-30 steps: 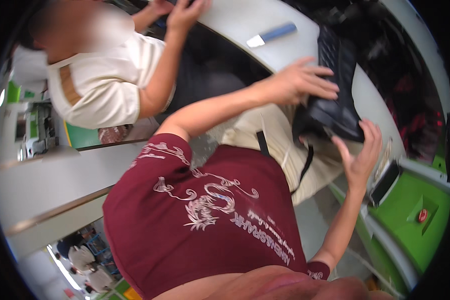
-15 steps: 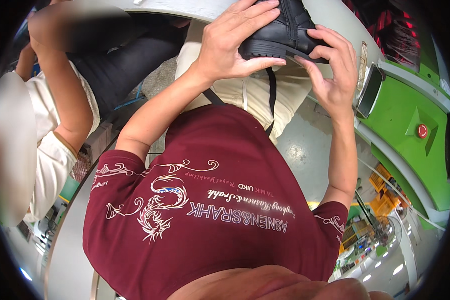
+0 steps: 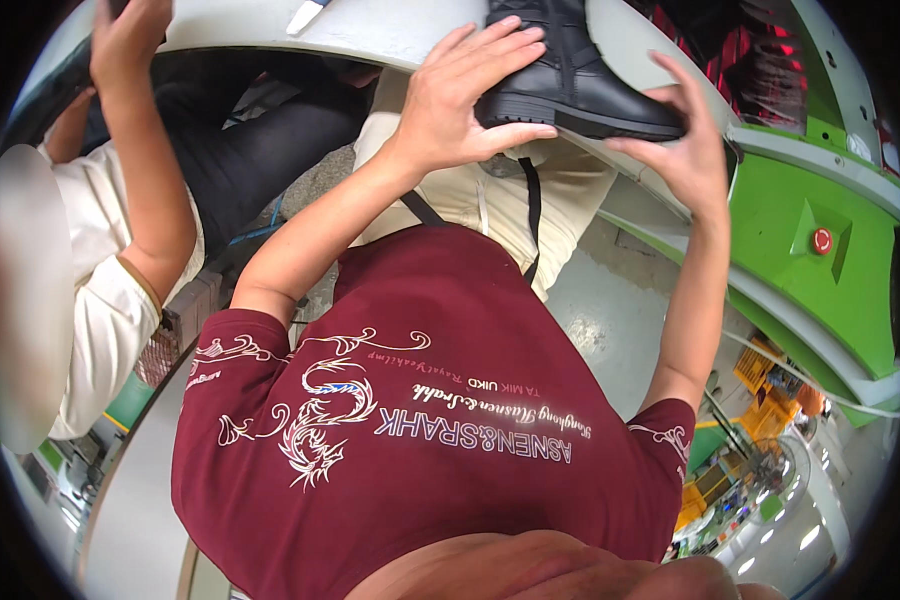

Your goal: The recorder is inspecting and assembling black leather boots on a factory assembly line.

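Observation:
A black ankle boot [image 3: 570, 85] with a thick black sole is at the top of the view, its shaft cut off by the upper edge and its toe pointing right. My left hand [image 3: 470, 100] is at the heel end, fingers stretched over the boot's side and thumb along the sole's edge. Around the toe is my right hand [image 3: 688, 140], its thumb below the sole and its fingers bent on the far side. One finger rises away from the leather. How firmly this hand presses is hard to tell.
A pale worktable [image 3: 400, 40] curves behind the boot, with a white-and-blue pointed item [image 3: 308, 14] on it. A green machine [image 3: 800, 220] with a red button [image 3: 821, 241] stands at right. A co-worker's arm [image 3: 145, 150] reaches up at left.
The boot's toe has come into view at right. My right hand has shifted right, its fingers more spread. The white-and-blue item now shows; the co-worker's hand has moved up.

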